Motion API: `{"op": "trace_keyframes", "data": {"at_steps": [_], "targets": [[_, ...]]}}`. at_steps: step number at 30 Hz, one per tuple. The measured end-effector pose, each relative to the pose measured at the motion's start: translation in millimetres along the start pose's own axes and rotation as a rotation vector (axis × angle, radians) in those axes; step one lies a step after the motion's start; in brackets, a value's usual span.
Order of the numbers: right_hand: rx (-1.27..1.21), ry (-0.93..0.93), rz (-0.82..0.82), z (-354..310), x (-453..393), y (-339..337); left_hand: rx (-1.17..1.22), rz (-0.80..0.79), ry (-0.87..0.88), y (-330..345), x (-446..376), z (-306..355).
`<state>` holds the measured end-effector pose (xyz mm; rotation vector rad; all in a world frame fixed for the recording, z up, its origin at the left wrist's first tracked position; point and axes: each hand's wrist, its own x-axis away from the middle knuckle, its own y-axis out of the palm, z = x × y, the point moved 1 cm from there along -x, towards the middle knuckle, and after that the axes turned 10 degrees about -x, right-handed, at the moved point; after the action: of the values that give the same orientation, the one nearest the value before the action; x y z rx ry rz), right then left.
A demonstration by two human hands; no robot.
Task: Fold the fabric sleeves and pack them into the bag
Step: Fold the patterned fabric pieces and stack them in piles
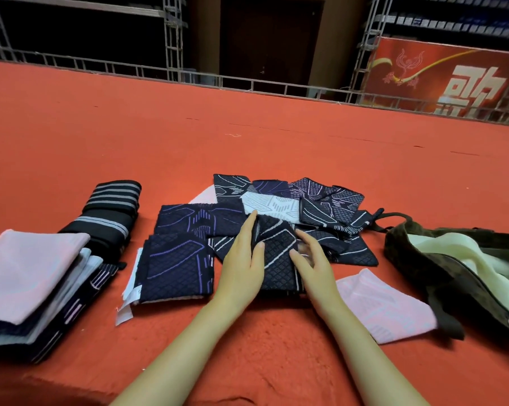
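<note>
A folded dark navy sleeve with white line pattern (278, 259) lies in front of me on the red cloth. My left hand (241, 265) rests flat along its left edge, fingers extended. On the sleeve's right edge is my right hand (311, 259), slightly blurred, fingers apart. Behind lies a loose pile of dark patterned sleeves (314, 209) with a white one among them. A dark brown bag (440, 271) lies open at the right with pale green fabric inside.
A folded navy sleeve with purple lines (177, 265) lies left of my hands. A stack of folded pink, white and navy pieces (33, 282) sits far left, with a black striped roll (109, 212) behind it. A pink piece (385, 306) lies right. Metal railing (247, 83) borders the far edge.
</note>
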<state>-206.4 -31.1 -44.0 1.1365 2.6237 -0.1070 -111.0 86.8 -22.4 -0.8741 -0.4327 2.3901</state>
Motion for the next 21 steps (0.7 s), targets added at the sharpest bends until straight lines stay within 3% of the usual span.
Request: {"op": "trace_keyframes", "data": {"at_steps": [2, 5, 9, 12, 17, 21], "targets": [[-0.253, 0.131, -0.091, -6, 6, 15, 0.008, 0.018, 0.022, -21, 6, 1], [-0.417, 0.197, -0.200, -10, 15, 50, -0.025, 0.042, 0.029, -59, 8, -9], [-0.538, 0.271, -0.162, -21, 13, 103, -0.170, 0.081, -0.121, -108, -6, -30], [-0.356, 0.236, -0.160, -25, 6, 136, -0.323, 0.116, -0.236, -125, -11, -46], [0.426, 0.094, -0.193, -5, 7, 153, -0.760, 0.023, -0.332, -115, 14, -78], [0.501, 0.064, -0.180, 8, 11, 134, -0.895, 0.116, -0.213, -109, 19, -83]]}}
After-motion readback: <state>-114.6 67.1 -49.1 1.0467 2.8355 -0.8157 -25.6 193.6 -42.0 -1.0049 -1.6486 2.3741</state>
